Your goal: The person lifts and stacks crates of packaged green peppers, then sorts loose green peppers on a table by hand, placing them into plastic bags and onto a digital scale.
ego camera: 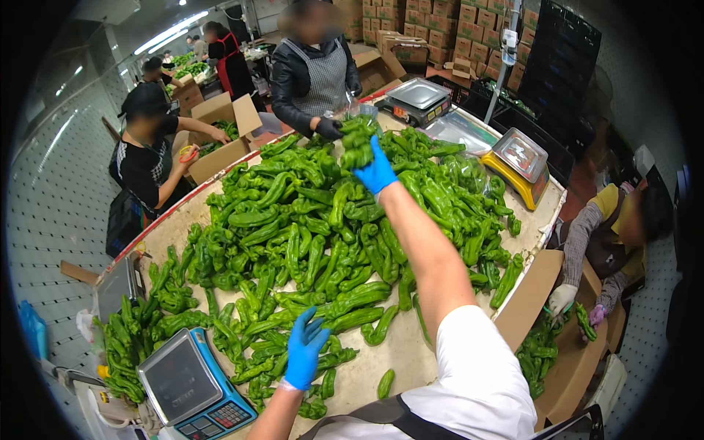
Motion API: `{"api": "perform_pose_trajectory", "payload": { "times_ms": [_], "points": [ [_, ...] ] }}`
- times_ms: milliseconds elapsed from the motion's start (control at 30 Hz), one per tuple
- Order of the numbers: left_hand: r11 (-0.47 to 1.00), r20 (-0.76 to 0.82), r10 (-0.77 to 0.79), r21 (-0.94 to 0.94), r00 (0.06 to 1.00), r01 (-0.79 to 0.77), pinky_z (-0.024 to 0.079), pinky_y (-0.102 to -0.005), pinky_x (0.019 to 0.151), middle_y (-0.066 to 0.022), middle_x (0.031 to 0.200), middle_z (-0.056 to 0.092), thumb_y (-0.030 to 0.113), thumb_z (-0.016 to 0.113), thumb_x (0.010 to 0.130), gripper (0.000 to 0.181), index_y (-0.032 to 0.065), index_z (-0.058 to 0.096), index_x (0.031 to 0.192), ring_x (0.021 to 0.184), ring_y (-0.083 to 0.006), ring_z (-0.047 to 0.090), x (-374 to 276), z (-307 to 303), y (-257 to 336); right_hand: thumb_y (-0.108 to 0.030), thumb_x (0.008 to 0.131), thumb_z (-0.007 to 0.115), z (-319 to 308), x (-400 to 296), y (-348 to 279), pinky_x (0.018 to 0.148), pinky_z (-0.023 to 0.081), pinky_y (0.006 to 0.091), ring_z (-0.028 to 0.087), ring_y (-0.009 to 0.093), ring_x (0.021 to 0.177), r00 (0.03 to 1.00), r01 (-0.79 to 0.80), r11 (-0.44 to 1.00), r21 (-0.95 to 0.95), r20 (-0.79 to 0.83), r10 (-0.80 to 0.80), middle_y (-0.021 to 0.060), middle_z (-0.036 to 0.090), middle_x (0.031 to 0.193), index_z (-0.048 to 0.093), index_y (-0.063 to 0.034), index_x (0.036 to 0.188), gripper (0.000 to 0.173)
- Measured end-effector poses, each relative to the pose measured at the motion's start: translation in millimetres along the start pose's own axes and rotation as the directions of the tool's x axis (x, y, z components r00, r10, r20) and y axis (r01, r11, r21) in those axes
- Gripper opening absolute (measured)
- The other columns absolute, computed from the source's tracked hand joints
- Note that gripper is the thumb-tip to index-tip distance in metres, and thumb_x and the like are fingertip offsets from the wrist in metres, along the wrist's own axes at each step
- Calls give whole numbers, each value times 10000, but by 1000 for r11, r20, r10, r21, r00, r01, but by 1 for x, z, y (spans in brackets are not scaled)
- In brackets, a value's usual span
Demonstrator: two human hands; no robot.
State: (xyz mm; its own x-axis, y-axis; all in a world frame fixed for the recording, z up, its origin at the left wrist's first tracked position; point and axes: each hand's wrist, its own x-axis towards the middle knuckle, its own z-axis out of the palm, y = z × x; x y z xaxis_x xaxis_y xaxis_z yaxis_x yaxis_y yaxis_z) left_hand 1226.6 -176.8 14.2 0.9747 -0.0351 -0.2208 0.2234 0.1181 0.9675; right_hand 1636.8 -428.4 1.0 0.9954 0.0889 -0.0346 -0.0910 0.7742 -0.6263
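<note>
A large heap of long green peppers [308, 220] covers much of the table in front of me. My right hand [377, 169], in a blue glove, reaches across to the far side, with a blurred bunch of green peppers [357, 144] between its thumb and fingers. That bunch is close to the dark-gloved hand [329, 128] of a person opposite, beside a clear plastic bag [352, 108]. Nearer me, my left hand [306, 349], also blue-gloved, hovers over loose peppers at the near edge of the heap. Its fingers are apart and nothing is in them.
A blue digital scale [190, 379] stands at the near left. At the right are a yellow scale [520, 165] and, farther back, a dark scale [418, 102]. Workers handle peppers at cardboard boxes [220, 154] on the left and another box [572, 379] on the right.
</note>
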Motion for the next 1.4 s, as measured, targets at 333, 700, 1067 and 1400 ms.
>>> {"api": "perform_pose_trajectory", "payload": {
  "times_ms": [333,700,1067,1400],
  "points": [
    [992,-115,-103,-82,988,94,438,-332,991,-182,1289,529,12,546,889,486,-29,429,1359,1142,-239,549,-64,-49,-51,-286,696,785,-47,-185,-76,891,469,437,563,390,1018,862,-127,-390,-912,93,-498,218,579,1110,555,-29,1170,586],
    [941,256,-116,-280,960,188,400,-390,1020,-167,1322,513,241,571,955,553,13,368,1416,1202,-252,518,-40,19,-30,-162,871,652,-1,-340,17,809,483,323,594,216,899,947,224,403,-887,100,-306,116,620,985,638,-12,1082,259],
    [609,88,-301,-748,950,262,436,-470,981,-134,1093,556,-37,531,692,584,58,483,1266,990,-321,546,-43,-17,-76,-292,743,753,-10,-229,-6,866,474,447,571,346,980,829,-50,-447,-893,212,-517,175,586,1040,565,-98,1234,561],
    [325,395,-31,-865,918,383,485,-424,915,-160,1182,548,76,614,673,701,68,448,1354,1002,-270,572,-25,-29,-97,-254,778,682,4,-307,25,788,469,452,564,370,913,896,372,-126,-920,391,-212,179,594,984,548,-80,1279,547]
  ]
}}
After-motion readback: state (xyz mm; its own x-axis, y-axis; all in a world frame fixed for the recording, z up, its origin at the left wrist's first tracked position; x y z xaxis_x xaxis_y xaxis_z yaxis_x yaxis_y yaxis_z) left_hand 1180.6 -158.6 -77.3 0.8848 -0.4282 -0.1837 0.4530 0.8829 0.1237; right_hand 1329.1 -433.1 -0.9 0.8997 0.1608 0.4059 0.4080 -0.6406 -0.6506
